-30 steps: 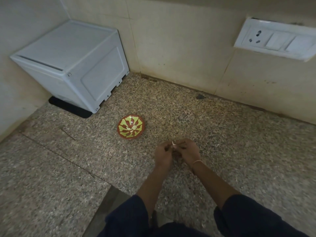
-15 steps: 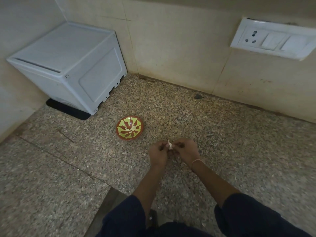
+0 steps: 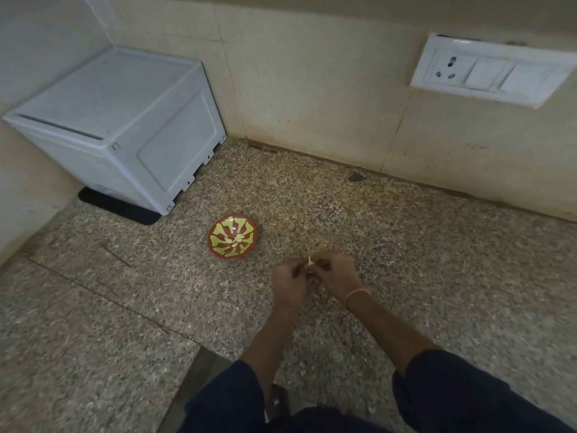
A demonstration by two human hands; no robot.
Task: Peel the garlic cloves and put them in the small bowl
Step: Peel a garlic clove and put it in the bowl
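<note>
A speckled granite surface (image 3: 406, 260) meets a tiled wall. In the far left corner sits a white plastic box (image 3: 118, 120) on a black mat (image 3: 125, 210). A socket-and-switch plate (image 3: 490, 73) is fixed to the wall at right. The small bowl (image 3: 224, 228), brown with a green pattern, stands near the middle and holds a few peeled cloves (image 3: 235, 239). Just nearer and to the right of it, the left grip (image 3: 290, 281) and right grip (image 3: 335, 273) meet, fingers curled, both pinching one garlic clove (image 3: 309, 261) above the surface, apart from the bowl.
</note>
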